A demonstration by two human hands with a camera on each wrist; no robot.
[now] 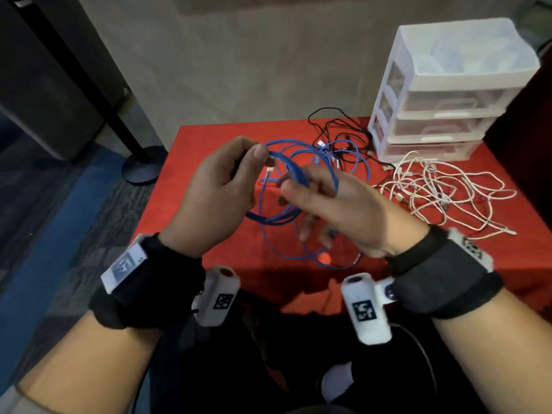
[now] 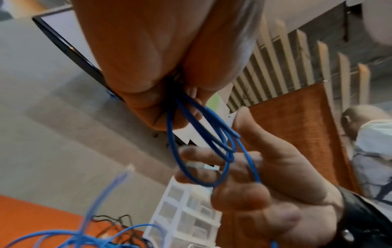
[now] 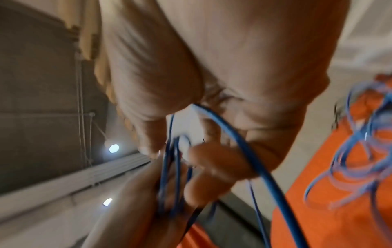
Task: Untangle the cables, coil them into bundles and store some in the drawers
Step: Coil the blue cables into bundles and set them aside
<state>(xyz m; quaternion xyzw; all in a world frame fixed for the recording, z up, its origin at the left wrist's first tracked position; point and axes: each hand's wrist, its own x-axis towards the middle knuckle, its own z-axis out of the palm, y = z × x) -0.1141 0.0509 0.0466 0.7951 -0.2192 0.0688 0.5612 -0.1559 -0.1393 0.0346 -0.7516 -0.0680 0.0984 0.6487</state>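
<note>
The red desk (image 1: 209, 150) is lying under and beyond the fingers, and the white drawer unit (image 1: 442, 94) is standing at its far right corner, well beyond them, all drawers looking closed. The blue cable (image 1: 291, 170) is being coiled: several loops are hanging between the two hands above the desk, while the rest is trailing below and beyond the fingers, crossing the black cables (image 1: 340, 135). The left hand (image 1: 209, 198) is pinching the gathered loops between thumb and curled fingers, one clear plug dangling just beside the thumb. The right hand (image 1: 337, 210) is curling its fingers (image 3: 203, 169) round a strand, feeding it toward the bundle. Judging from this, the next move calls for drawing more slack up and laying another loop into the left pinch. The overlap with the black cables could snag that pull. To the right of the fingers, the white cables (image 1: 442, 189) are lying tangled, untouched.
</note>
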